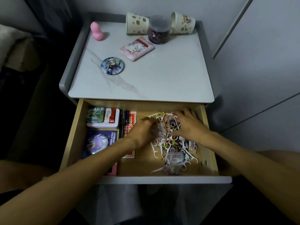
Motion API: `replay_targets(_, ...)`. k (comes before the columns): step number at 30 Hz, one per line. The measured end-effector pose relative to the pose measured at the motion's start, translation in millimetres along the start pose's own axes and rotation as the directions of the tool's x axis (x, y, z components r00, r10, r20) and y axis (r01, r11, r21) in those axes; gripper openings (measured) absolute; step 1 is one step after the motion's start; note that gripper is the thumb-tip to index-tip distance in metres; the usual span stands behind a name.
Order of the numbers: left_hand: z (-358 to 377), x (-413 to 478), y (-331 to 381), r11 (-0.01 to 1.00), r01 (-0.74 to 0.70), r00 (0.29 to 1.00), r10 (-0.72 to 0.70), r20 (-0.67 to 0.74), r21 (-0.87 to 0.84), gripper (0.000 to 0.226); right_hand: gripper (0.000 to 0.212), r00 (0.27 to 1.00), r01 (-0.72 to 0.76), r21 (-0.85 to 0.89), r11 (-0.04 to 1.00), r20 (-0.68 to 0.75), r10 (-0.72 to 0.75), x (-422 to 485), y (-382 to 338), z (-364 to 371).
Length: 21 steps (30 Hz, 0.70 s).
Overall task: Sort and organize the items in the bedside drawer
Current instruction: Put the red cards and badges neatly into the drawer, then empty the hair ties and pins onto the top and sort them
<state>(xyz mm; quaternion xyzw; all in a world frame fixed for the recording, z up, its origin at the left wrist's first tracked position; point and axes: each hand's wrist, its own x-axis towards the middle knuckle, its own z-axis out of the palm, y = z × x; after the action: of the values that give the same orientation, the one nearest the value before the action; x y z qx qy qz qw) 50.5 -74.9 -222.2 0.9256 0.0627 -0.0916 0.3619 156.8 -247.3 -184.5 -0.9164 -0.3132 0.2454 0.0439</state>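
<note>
The drawer [71, 143] is pulled fully out, so the whole of its floor can be reached from above.

**Left half.** Flat, boxed items are packed edge to edge: a tin [113, 123] at the back, a blue card pack [100, 142] in front of it, and pens [125, 120] and a red card box [132, 118] standing alongside. Judged from this packing, this half is already in order.

**Right half.** A loose pile [168, 144] of white floss picks and coloured hair ties lies spread across the floor. This is the part of the task not yet done.

**Left hand** [142, 132]. The grip is narrow, with the fingers pinching a small clear bag [161, 129] just above the pile. The bag is probably held there as the receptacle for one kind of small item.

**Right hand** [188, 125]. It lies on the far side of the pile with the fingers bent down into it. Whether the grip holds anything cannot be told — the fingertips are hidden among the picks.

A second clear bag [173, 161] lies near the drawer front, partly filled.

On the worktop [154, 82] stand a lidded jar [159, 30] and two paper cups [136, 23] — likely set out as further containers.
</note>
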Motion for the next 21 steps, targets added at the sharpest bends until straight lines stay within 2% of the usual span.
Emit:
replay_targets(2, 2.3, 3.3, 0.3, 0.988, -0.01, 1.0, 0.013, -0.013, 0.157, 0.052, 0.102, 0.997, -0.071, -0.034, 0.997, 0.04, 0.072, 0.4, -1.8, 6.4)
replay_targets(4, 2.6, 6.0, -0.3, 0.936, -0.022, 1.0, 0.029, -0.013, 0.352, 0.069, 0.109, 0.989, -0.115, -0.057, 0.992, 0.09, 0.12, 2.3, -2.8, 11.9)
replay_targets(7, 2.6, 9.7, 0.4, 0.876, -0.035, 0.999, 0.015, 0.045, 0.48, 0.097, 0.102, 0.992, -0.112, -0.067, 0.991, 0.053, 0.115, 4.8, -3.4, 15.9)
replay_targets(9, 1.8, 14.2, 2.9, 0.85, -0.042, 0.995, -0.011, 0.097, 0.526, 0.105, 0.09, 0.995, -0.095, -0.025, 0.995, 0.021, 0.095, 6.4, -2.2, 15.4)
replay_targets(12, 3.0, 20.0, 6.4, 0.86, -0.08, 0.989, 0.006, 0.146, 0.505, 0.093, 0.076, 0.996, -0.086, 0.016, 0.996, 0.01, 0.086, 7.8, -0.4, 15.6)
replay_targets(15, 7.3, 21.8, 6.2, 0.901, -0.116, 0.987, 0.056, 0.153, 0.417, 0.074, 0.072, 0.995, -0.102, 0.026, 0.994, 0.023, 0.102, 8.4, -1.7, 17.8)
replay_targets(18, 10.5, 23.1, 5.8, 0.913, -0.109, 0.989, 0.06, 0.134, 0.393, 0.056, 0.071, 0.992, -0.115, 0.001, 0.993, 0.046, 0.115, 9.2, -3.1, 18.9)
replay_targets(21, 13.5, 24.8, 4.8, 0.922, -0.078, 0.992, 0.036, 0.117, 0.38, 0.051, 0.066, 0.991, -0.113, -0.034, 0.993, 0.062, 0.115, 8.7, -5.5, 16.9)
